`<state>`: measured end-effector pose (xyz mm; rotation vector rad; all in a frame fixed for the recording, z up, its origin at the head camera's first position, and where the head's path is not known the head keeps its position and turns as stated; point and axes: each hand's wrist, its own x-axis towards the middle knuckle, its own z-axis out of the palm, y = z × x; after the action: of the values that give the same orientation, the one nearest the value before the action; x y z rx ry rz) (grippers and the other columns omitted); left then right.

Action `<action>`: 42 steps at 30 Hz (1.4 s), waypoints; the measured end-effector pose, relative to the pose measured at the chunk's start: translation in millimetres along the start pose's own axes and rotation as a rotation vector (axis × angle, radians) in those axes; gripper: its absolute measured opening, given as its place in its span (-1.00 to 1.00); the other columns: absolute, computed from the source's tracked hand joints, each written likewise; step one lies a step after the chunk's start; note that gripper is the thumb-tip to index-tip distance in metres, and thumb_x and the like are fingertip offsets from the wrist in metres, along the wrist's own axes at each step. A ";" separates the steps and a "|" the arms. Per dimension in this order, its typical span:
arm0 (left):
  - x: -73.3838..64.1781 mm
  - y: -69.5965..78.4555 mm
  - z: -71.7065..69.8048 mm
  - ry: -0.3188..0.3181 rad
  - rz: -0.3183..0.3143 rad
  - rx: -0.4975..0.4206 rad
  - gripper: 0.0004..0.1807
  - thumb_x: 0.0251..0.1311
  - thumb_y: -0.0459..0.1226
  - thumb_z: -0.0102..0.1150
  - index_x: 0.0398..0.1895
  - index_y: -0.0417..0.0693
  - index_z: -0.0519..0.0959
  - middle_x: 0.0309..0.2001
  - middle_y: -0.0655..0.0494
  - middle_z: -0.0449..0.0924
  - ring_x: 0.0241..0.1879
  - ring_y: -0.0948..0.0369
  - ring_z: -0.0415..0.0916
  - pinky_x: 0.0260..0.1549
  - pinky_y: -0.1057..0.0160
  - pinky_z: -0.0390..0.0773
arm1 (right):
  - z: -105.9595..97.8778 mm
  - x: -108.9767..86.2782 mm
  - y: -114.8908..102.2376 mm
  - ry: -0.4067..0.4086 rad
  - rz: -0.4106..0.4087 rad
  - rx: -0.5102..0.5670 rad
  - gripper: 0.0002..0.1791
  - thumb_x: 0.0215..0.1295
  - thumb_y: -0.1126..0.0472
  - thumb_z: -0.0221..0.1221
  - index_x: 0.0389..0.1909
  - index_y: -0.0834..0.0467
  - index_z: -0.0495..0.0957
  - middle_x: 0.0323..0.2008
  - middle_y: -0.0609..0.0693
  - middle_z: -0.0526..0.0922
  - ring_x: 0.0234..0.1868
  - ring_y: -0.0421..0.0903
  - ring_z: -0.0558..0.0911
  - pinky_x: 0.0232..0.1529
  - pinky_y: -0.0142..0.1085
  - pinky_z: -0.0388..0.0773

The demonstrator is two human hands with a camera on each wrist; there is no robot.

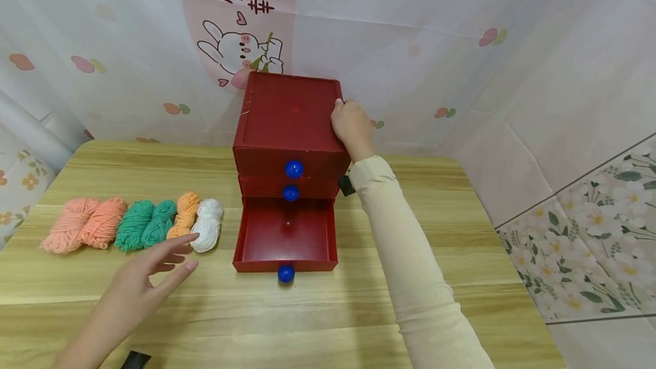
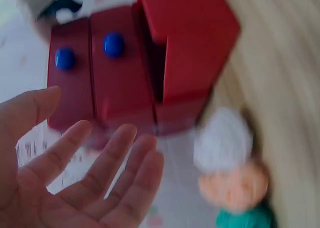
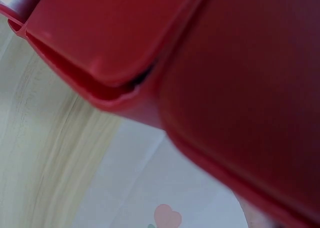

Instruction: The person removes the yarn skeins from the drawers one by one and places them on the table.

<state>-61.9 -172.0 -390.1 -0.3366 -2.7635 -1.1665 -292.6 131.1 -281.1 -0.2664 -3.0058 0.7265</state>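
Observation:
A red drawer cabinet [image 1: 292, 113] with round blue knobs stands on the table. Its bottom drawer [image 1: 288, 241] is pulled out and holds nothing; the two drawers above are closed. My right hand [image 1: 353, 127] holds the cabinet at its upper right edge, thumb near the top, the other fingers mostly hidden. In front of the yarn, my left hand [image 1: 146, 278] hovers over the table with fingers spread and nothing in it. Closest to its fingertips lies a white yarn skein [image 1: 207, 225], beside an orange skein [image 1: 184, 215]. The left wrist view shows the left palm [image 2: 75, 188] bare.
Green yarn skeins [image 1: 146, 224] and pink yarn skeins [image 1: 84, 224] continue the row to the left on the wooden table [image 1: 410, 300]. A patterned white curtain [image 1: 384, 27] hangs right behind the cabinet. Floral cloth [image 1: 599, 238] is on the right.

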 end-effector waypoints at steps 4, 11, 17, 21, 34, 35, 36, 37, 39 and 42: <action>-4.0 15.5 25.3 -0.061 0.063 -0.071 -0.60 0.15 -0.25 0.23 0.10 0.08 0.50 -0.14 0.12 0.63 -0.23 0.44 0.54 -0.31 0.35 0.60 | 0.1 0.8 0.8 0.001 0.002 -0.002 -0.43 0.49 -0.05 -0.40 0.21 0.22 0.34 0.11 0.18 0.50 0.12 0.16 0.49 0.22 0.17 0.19; -1.9 26.5 62.0 -0.273 0.131 -0.207 -0.59 0.17 -0.34 0.18 0.12 -0.05 0.48 -0.14 0.09 0.64 -0.19 0.25 0.58 -0.27 0.34 0.60 | 0.4 2.8 0.9 0.000 0.003 -0.016 -0.42 0.49 -0.06 -0.40 0.22 0.22 0.33 0.12 0.18 0.50 0.13 0.16 0.48 0.22 0.18 0.18; 4.4 35.3 84.0 -0.380 0.070 -0.200 -0.56 0.19 -0.38 0.14 0.16 0.04 0.45 -0.04 0.09 0.60 -0.09 0.12 0.57 -0.14 0.21 0.58 | 0.1 2.8 0.6 0.002 0.003 -0.007 -0.43 0.49 -0.06 -0.40 0.21 0.21 0.34 0.10 0.16 0.51 0.12 0.14 0.49 0.19 0.15 0.21; 8.3 35.7 97.8 -0.365 0.085 -0.147 -0.55 0.18 -0.38 0.14 0.14 0.17 0.47 0.05 0.15 0.56 0.04 0.14 0.51 -0.04 0.08 0.54 | 0.0 2.1 0.3 0.006 -0.005 0.002 -0.44 0.49 -0.06 -0.39 0.19 0.21 0.36 0.08 0.16 0.52 0.10 0.14 0.50 0.20 0.16 0.20; 15.2 33.3 119.4 -0.331 0.096 -0.075 -0.57 0.16 -0.35 0.18 0.11 0.15 0.49 0.03 0.13 0.59 0.01 0.23 0.52 -0.04 0.09 0.54 | 0.1 1.7 1.0 0.007 -0.002 -0.004 -0.44 0.49 -0.06 -0.39 0.19 0.21 0.35 0.09 0.17 0.51 0.08 0.12 0.50 0.12 0.09 0.29; 15.5 33.5 119.7 -0.326 0.095 -0.071 -0.58 0.16 -0.34 0.18 0.10 0.16 0.50 0.02 0.15 0.60 -0.01 0.26 0.52 -0.06 0.10 0.54 | 0.2 1.8 1.0 0.008 0.000 -0.004 -0.44 0.49 -0.06 -0.39 0.19 0.21 0.35 0.08 0.17 0.51 0.07 0.12 0.51 0.10 0.08 0.31; 15.8 33.7 119.8 -0.319 0.092 -0.066 -0.59 0.16 -0.34 0.19 0.08 0.17 0.51 0.00 0.17 0.60 -0.04 0.28 0.53 -0.07 0.12 0.55 | 0.4 2.0 1.1 0.008 0.002 -0.006 -0.44 0.49 -0.07 -0.39 0.19 0.20 0.35 0.08 0.16 0.52 0.06 0.11 0.51 0.09 0.07 0.32; 16.1 34.1 119.8 -0.313 0.088 -0.062 -0.60 0.15 -0.34 0.20 0.07 0.18 0.52 -0.02 0.19 0.61 -0.06 0.30 0.53 -0.09 0.14 0.55 | 0.6 2.2 1.1 0.008 0.003 -0.008 -0.44 0.49 -0.07 -0.39 0.19 0.20 0.35 0.08 0.16 0.51 0.06 0.11 0.51 0.08 0.06 0.33; 16.9 34.9 119.6 -0.302 0.073 -0.044 -0.61 0.14 -0.32 0.21 0.04 0.21 0.54 -0.05 0.22 0.62 -0.14 0.34 0.52 -0.13 0.20 0.55 | 0.8 2.7 1.0 0.008 0.003 -0.011 -0.44 0.49 -0.07 -0.39 0.20 0.20 0.35 0.09 0.16 0.51 0.06 0.11 0.51 0.07 0.06 0.34; 19.1 36.2 119.2 -0.283 0.047 -0.013 -0.64 0.11 -0.30 0.25 -0.02 0.26 0.57 -0.12 0.27 0.64 -0.29 0.39 0.47 -0.26 0.32 0.50 | 1.2 3.5 0.7 0.008 0.004 -0.016 -0.43 0.48 -0.08 -0.39 0.20 0.19 0.34 0.09 0.16 0.51 0.06 0.11 0.52 0.07 0.06 0.34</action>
<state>-74.5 -58.8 -444.1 -0.6084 -2.9664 -1.2098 -296.0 131.7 -282.4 -0.2758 -3.0060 0.7005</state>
